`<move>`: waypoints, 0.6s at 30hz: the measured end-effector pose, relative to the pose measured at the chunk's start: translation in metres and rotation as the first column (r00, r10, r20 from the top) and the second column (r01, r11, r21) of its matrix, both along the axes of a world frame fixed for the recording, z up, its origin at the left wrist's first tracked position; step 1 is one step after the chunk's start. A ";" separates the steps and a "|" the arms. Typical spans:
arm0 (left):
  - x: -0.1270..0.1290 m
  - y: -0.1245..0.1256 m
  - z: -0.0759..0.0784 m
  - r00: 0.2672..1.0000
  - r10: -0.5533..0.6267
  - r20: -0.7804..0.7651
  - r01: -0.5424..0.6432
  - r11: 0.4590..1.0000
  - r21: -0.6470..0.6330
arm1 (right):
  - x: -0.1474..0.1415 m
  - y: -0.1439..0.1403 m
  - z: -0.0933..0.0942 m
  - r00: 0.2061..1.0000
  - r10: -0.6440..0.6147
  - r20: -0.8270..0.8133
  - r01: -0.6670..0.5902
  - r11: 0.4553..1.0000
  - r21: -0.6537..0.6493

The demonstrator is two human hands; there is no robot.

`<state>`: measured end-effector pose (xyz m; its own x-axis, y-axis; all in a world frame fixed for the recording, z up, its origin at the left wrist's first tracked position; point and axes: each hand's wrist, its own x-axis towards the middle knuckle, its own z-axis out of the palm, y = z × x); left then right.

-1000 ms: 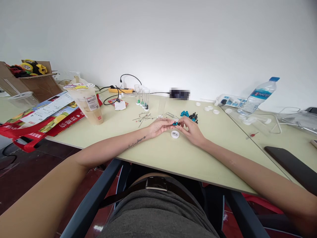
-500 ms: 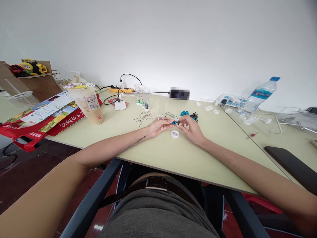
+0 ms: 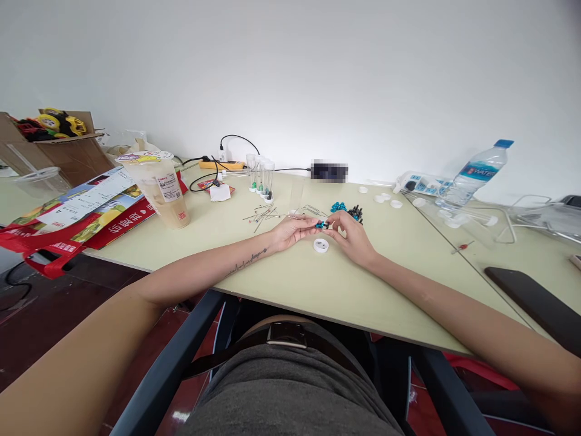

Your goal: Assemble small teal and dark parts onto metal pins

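Observation:
Over the middle of the table, my left hand (image 3: 290, 232) is closed, its fingertips gripping a small shiny blue part (image 3: 321, 224). My right hand (image 3: 354, 241) pinches a small dark piece at the blue part's right end; fingers partly hide where they meet. Just below sits a round white cap (image 3: 321, 245) with tiny bits inside. Beyond my right hand are a cluster of blue parts (image 3: 338, 207) and a cluster of black parts (image 3: 357, 213). Thin metal rods (image 3: 263, 216) lie scattered past my left hand. An upright clear tube (image 3: 296, 197) stands behind them.
Several capped clear tubes (image 3: 261, 178) stand at the back. A drink cup (image 3: 158, 191) and a red bag (image 3: 118, 225) are on the left. White caps (image 3: 385, 197), a power strip (image 3: 424, 183), a tilted water bottle (image 3: 476, 172) and a dark phone-like slab (image 3: 531, 297) lie right.
Both hands stay almost in place over the white cap. The fingers of my right hand shift very slightly at the end of the blue part.

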<state>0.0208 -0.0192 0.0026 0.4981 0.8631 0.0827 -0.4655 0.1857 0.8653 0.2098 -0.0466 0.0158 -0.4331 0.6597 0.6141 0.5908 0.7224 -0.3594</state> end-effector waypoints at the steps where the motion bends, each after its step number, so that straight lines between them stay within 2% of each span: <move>1: 0.000 0.000 0.000 1.000 -0.004 -0.001 0.004 1.000 0.001 | 0.000 0.000 0.000 1.000 -0.001 0.008 0.001 1.000 -0.006; 7: 0.001 -0.002 0.000 0.999 -0.028 -0.025 0.029 0.999 0.016 | 0.001 0.000 0.002 0.997 0.002 0.071 0.002 0.998 -0.057; 18: 0.000 -0.001 -0.001 0.999 -0.040 -0.027 0.041 0.999 0.027 | 0.001 0.000 0.002 0.997 0.003 0.079 0.003 0.997 -0.074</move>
